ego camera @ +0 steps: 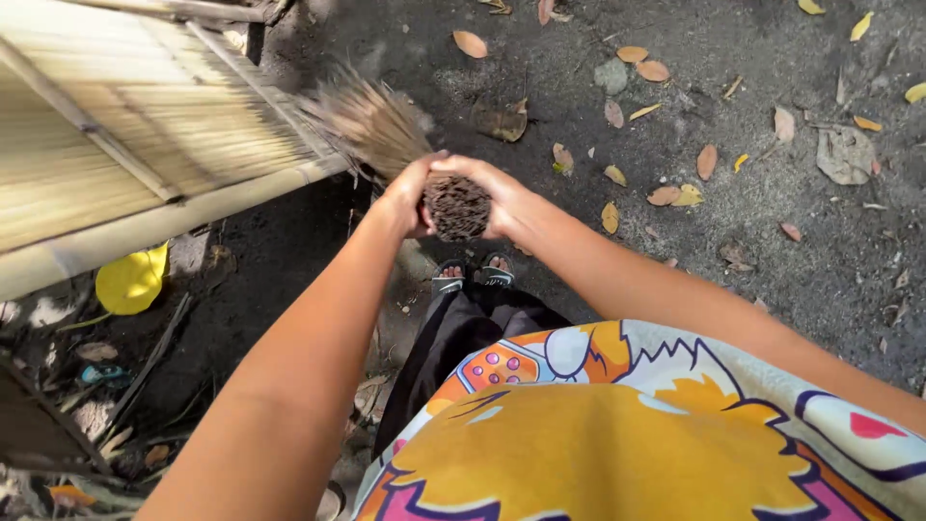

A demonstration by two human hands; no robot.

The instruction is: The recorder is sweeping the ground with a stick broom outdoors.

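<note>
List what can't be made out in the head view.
- Broom bristle tips: blurred where they fan out near the bamboo panel.
- Broom shaft sides: covered by the left hand and right hand wrapped around the bundle.
- Fingers on the far side of the bundle: hidden behind it.
- Feet: only the toes show; dark clothing covers the rest.
- Bamboo panel: cut off by the left and top edges.

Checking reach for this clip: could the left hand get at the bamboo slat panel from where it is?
Probably yes. The left hand shares the stick broom bundle with the right hand, and the bamboo slat panel lies just beside it, with nothing between them but the broom's bristles.
</note>
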